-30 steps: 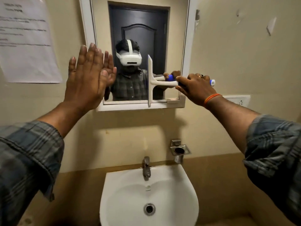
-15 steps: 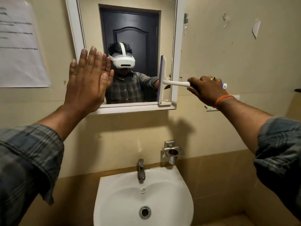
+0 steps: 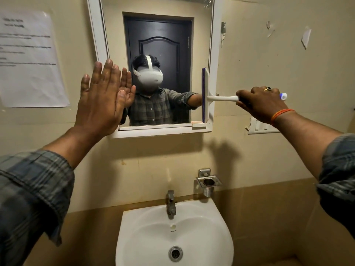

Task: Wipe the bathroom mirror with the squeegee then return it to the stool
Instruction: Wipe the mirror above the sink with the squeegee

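A white-framed mirror (image 3: 215, 54) hangs on the beige wall above the basin. My right hand (image 3: 261, 103) grips the handle of a white squeegee (image 3: 206, 96). Its blade stands upright against the glass at the mirror's right edge, in the lower half. My left hand (image 3: 103, 98) is flat with fingers spread, pressed at the mirror's lower left corner, over the frame. The stool is out of view.
A white washbasin (image 3: 211, 237) with a metal tap (image 3: 171, 204) sits below the mirror. A chrome cup holder (image 3: 208, 182) is fixed to the wall at its right. A printed paper (image 3: 28, 60) hangs at the left, a switch plate (image 3: 259, 127) at the right.
My right hand has drawn the squeegee rightwards across the glass, from the middle to the mirror's right edge. My left hand has stayed against the lower left corner.
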